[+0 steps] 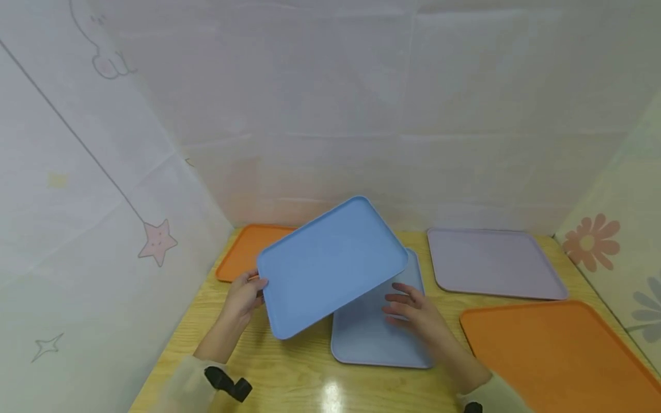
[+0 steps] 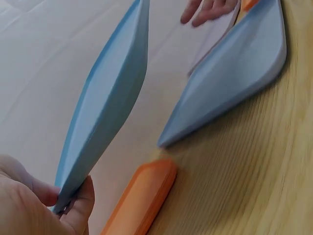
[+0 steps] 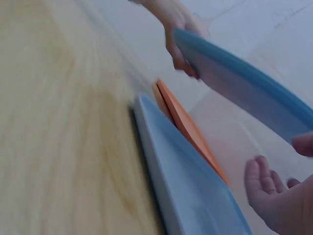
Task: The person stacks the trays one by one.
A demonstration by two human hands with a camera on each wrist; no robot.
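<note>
Head view: held a bright blue, shallow rectangular tray with rounded corners (image 1: 330, 267) aloft in the left hand (image 1: 245, 295), pinched at its left short edge between thumb and fingers, tilted above the yellowish wood-grain table (image 1: 289, 384). Held the right hand (image 1: 420, 316) unclenched and without a grasp, fingers loosely extended, near the raised tray's lower right edge and over a greyish-blue rectangular tray (image 1: 379, 338) lying on the table. Saw an orange rectangular tray (image 1: 253, 246) at far left, partly hidden by the raised one, a pale lilac rectangular tray (image 1: 496, 264) at far right, and another orange rectangular tray (image 1: 558, 355) at near right. Left wrist view: pressed the left thumb to one face of the raised tray, with fingers behind. Right wrist view: saw right fingers slightly bent, thumb by the raised tray; could not tell touch from narrow gap there.
</note>
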